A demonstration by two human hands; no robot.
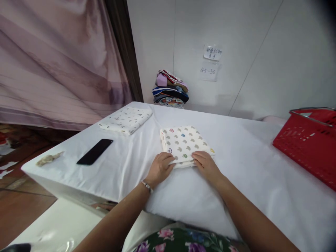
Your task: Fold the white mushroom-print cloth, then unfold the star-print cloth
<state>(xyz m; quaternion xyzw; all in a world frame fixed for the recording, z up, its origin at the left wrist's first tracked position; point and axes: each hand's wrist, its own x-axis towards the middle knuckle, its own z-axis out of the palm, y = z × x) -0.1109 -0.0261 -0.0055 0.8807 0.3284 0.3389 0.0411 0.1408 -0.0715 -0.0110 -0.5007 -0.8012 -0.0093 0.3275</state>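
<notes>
A folded white cloth point(185, 140) with grey and coloured mushroom prints lies on the white-covered table point(236, 157). My left hand point(160, 168) pinches its near left corner, fingers on top and the thumb side along the edge. Its near edge, right of the middle, is gripped by my right hand point(208, 167), fingertips resting on the top layer. Several layers show along the left side of the cloth. What the undersides of my fingers touch is hidden.
Another folded printed cloth point(128, 119) lies at the far left, behind a black phone point(95, 152). A small beige scrap point(48, 159) sits near the left corner. A red basket point(311, 140) stands at right. Stacked folded fabrics point(170, 89) rise beyond the far edge, by the wall.
</notes>
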